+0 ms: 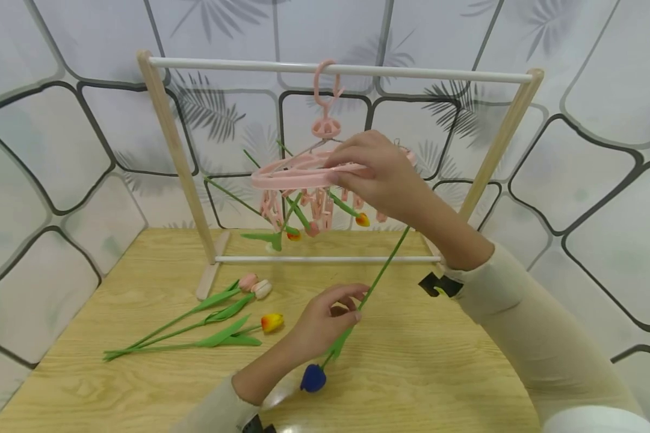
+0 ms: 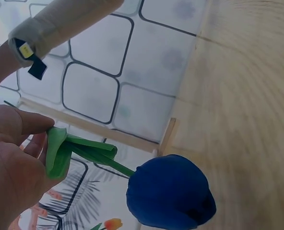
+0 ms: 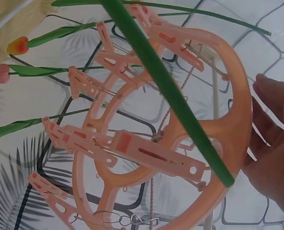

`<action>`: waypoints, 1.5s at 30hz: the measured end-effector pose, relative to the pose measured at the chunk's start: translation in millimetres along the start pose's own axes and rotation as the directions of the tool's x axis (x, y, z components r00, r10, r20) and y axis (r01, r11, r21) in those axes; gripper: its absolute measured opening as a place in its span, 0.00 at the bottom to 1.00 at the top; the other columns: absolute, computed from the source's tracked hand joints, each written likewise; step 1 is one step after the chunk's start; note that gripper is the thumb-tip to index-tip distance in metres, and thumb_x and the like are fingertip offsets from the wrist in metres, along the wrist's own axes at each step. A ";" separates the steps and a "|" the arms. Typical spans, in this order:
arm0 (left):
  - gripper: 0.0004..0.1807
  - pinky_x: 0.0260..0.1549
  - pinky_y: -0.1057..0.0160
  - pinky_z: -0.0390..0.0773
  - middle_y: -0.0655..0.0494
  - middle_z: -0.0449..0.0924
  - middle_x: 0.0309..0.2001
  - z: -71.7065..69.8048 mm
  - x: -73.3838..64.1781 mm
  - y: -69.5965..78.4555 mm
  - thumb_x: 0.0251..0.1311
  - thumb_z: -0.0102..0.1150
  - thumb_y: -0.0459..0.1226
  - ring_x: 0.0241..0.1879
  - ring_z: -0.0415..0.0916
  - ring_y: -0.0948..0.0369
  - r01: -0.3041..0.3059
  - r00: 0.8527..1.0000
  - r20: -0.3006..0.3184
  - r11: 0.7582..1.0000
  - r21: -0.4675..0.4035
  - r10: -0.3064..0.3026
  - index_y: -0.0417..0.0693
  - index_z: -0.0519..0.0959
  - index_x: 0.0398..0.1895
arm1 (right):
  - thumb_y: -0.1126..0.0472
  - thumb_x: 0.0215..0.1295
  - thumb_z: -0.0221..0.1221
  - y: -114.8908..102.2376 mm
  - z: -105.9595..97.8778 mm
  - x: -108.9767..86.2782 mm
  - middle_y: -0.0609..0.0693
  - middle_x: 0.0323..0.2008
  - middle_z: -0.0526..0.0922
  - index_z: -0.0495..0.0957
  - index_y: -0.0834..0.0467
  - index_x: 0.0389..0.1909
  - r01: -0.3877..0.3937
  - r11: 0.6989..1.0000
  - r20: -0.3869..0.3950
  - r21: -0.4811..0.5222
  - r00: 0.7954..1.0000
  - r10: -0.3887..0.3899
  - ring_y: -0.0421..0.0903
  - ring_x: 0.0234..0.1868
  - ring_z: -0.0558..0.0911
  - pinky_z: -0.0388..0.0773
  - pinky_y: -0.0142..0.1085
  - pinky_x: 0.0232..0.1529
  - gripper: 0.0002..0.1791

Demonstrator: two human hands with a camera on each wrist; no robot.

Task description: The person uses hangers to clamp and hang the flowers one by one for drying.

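Observation:
My left hand (image 1: pixel 327 322) pinches the stem of a blue artificial tulip (image 1: pixel 313 378), whose bloom points down toward the table. The left wrist view shows this blue tulip (image 2: pixel 168 191) close up, its green leaves beside the fingers. My right hand (image 1: pixel 381 174) grips the rim of a pink clip hanger (image 1: pixel 292 180), which hangs by its hook from a white bar. Several tulips hang bloom-down from its clips, among them a red-yellow tulip (image 1: pixel 362 219). In the right wrist view the blue tulip's stem (image 3: pixel 166 86) crosses in front of the pink ring (image 3: pixel 238 81).
A wooden-sided rack (image 1: pixel 168 132) with a white top bar (image 1: pixel 238 65) stands at the back of the wooden table (image 1: pixel 422 367). Left on the table lie three tulips: a pink tulip (image 1: pixel 247 281), a white tulip (image 1: pixel 262 289) and a yellow-orange tulip (image 1: pixel 272 323). Patterned panels stand behind.

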State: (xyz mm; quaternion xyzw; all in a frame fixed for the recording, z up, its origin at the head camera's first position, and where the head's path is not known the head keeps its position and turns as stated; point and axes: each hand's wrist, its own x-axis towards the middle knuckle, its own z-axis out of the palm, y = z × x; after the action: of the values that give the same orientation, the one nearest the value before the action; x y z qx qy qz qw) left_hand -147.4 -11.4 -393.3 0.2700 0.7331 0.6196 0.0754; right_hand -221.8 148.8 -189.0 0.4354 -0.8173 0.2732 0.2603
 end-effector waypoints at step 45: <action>0.24 0.45 0.57 0.82 0.55 0.75 0.60 -84.3 32.7 68.0 0.71 0.57 0.34 0.53 0.76 0.55 0.028 0.996 0.070 0.970 0.240 -0.046 0.60 0.74 0.68 | 0.64 0.63 0.67 -4.3 14.3 -36.2 0.50 0.38 0.85 0.85 0.59 0.45 -0.079 0.997 0.090 0.000 0.993 0.079 0.43 0.37 0.80 0.78 0.38 0.37 0.10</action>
State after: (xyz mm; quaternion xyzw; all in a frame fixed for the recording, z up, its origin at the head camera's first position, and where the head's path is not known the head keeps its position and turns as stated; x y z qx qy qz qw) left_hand -191.9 -62.6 -302.8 0.2864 0.8040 0.5147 0.0815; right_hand -203.2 157.8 -222.3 0.4151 -0.8442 0.2650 0.2115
